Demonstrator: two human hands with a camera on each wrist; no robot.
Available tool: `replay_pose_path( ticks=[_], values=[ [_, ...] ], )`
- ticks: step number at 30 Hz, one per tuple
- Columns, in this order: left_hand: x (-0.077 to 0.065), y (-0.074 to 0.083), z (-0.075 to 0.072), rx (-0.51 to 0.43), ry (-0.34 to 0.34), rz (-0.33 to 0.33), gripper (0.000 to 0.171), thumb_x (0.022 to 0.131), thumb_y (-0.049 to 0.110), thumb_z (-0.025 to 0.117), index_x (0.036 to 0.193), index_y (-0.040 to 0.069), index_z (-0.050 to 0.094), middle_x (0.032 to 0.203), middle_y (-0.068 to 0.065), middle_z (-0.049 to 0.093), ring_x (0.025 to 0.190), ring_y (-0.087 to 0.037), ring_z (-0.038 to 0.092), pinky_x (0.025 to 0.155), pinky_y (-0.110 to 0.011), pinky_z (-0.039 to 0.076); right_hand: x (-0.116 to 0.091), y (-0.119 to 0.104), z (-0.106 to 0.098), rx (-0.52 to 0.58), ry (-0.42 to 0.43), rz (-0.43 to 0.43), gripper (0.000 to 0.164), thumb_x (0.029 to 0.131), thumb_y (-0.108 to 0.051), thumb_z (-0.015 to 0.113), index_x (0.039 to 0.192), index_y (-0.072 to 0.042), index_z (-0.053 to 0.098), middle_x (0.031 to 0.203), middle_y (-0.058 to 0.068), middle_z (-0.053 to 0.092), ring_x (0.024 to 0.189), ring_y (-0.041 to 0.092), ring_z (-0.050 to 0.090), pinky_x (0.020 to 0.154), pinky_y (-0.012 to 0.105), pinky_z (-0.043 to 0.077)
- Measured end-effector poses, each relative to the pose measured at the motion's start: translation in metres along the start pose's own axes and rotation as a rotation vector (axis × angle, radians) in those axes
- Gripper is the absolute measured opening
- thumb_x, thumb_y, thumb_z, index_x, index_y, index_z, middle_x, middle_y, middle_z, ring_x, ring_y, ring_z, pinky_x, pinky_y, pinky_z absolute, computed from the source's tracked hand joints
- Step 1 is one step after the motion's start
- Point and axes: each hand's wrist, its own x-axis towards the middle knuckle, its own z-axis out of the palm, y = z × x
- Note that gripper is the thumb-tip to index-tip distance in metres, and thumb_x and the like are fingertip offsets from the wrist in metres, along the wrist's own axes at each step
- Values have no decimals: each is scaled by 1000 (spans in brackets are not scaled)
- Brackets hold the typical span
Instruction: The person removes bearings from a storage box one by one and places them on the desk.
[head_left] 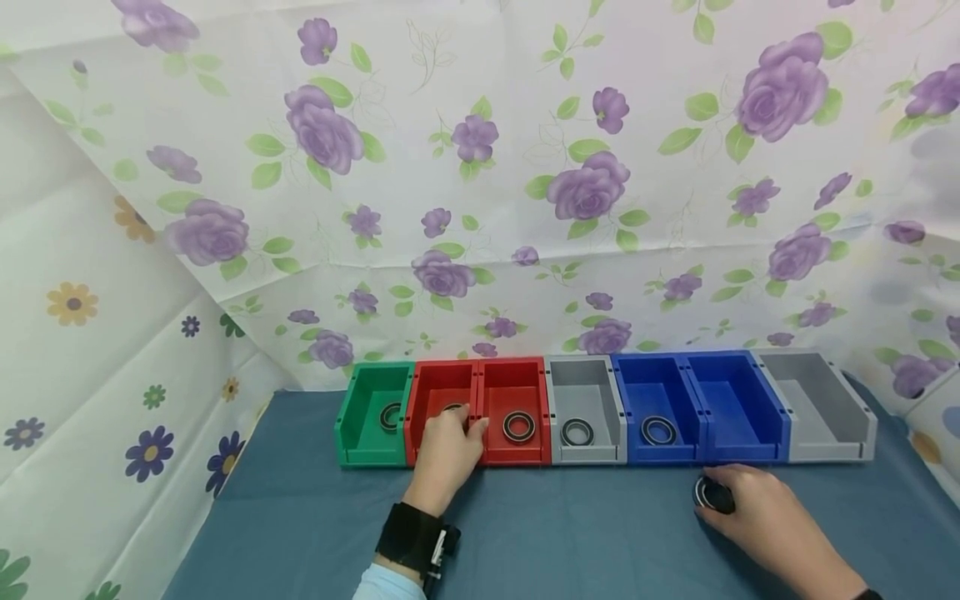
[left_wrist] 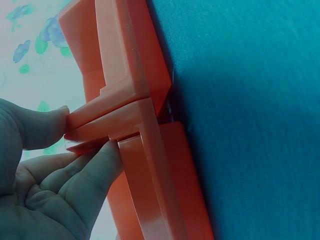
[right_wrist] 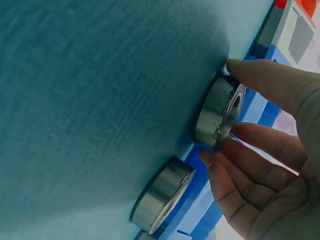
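Observation:
My left hand [head_left: 447, 446] is at the two red bins. In the left wrist view its thumb and fingers pinch the adjoining side walls [left_wrist: 112, 117] between them. A bearing [head_left: 453, 407] in the left red bin [head_left: 442, 377] is mostly hidden behind this hand. My right hand [head_left: 761, 504] holds a metal ring bearing [right_wrist: 216, 112] on edge between thumb and fingers, just in front of the blue bins [head_left: 731, 392]. A second bearing [right_wrist: 162, 195] stands on the cloth beside it in the right wrist view, hidden in the head view.
Single bearings lie in the green bin [head_left: 375, 383], right red bin [head_left: 513, 379], left grey bin [head_left: 581, 379] and left blue bin [head_left: 648, 375]. Another grey bin [head_left: 813, 387] ends the row at right. Blue cloth [head_left: 570, 533] covers the table; flowered sheets [head_left: 510, 225] hang behind.

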Motion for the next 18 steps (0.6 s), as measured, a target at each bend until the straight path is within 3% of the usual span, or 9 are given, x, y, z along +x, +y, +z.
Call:
replay_pose_path(
  ticks=[12, 18],
  values=[
    [0, -1, 0, 7, 8, 11, 37, 92, 32, 59, 119, 7, 60, 57, 0, 49, 47, -13, 49, 43, -29, 41, 5, -12, -8, -1, 41, -22, 48, 67, -38, 79, 103, -9, 68, 100, 8, 64, 95, 30, 59, 78, 51, 45],
    [1, -1, 1, 8, 5, 6, 39, 91, 32, 59, 121, 6, 60, 58, 1, 50, 48, -12, 49, 44, -29, 42, 17, -28, -21, -1, 130, -107, 43, 72, -35, 77, 106, -10, 67, 102, 7, 64, 96, 29, 59, 78, 49, 47]
  ],
)
